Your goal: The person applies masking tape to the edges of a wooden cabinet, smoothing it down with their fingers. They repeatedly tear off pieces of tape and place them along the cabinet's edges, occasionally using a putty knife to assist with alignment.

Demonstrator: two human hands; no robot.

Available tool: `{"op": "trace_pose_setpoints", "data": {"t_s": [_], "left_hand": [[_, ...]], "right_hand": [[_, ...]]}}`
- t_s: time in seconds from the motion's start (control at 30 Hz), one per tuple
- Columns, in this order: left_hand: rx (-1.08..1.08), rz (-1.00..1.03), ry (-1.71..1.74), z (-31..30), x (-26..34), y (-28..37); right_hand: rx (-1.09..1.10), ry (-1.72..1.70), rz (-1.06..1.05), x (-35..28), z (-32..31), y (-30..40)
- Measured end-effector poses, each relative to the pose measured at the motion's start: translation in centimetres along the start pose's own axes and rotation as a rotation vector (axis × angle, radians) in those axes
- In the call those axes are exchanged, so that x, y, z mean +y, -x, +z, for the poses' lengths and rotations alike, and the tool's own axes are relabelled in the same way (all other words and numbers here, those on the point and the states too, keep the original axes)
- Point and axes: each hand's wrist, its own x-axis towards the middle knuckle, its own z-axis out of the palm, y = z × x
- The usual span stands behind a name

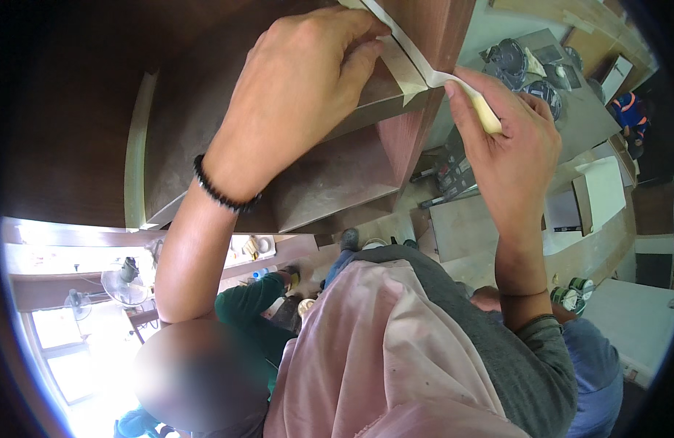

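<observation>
A strip of white tape (411, 52) runs along the joint between a dark shelf board (364, 115) and the upright wooden panel (444, 33) of a cabinet. My left hand (304, 82), with a black beaded bracelet at the wrist, has its thumb and fingertips on or close to the strip at the joint. Between thumb and fingers my right hand (507, 126) holds the strip's other end, which stands off the panel's front edge and looks yellowish near the palm. Pale masking tape (405, 76) lies beside the joint, and another taped strip (135, 159) runs down the cabinet's left part.
Two people are close by: one in a green sleeve (252, 306) below left, another in a blue garment (594, 372) at lower right. Someone in dark blue and orange (631, 115) is farther off. Buckets (507, 60) stand on a grey board at upper right; spools (567, 295) lie lower right.
</observation>
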Motion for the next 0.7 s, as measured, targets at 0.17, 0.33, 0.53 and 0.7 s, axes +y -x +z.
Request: {"op": "trace_pose_setpoints", "data": {"t_s": [0.17, 0.33, 0.53, 0.7], "left_hand": [[-0.023, -0.006, 0.180, 2.4, 0.8, 0.0], [0.013, -0.070, 0.154, 3.1, 1.0, -0.1], [0.078, -0.062, 0.223, 3.9, 0.8, 0.0], [0.098, -0.057, 0.246, 4.1, 0.7, 0.1]], "right_hand": [[0.077, -0.064, 0.043, -0.5, -0.1, 0.3], [0.057, -0.068, 0.003, -1.0, -0.2, 0.1], [0.004, 0.024, 0.010, -1.3, -0.3, -0.1], [0.017, 0.114, -0.064, -1.4, -0.5, -0.5]]}}
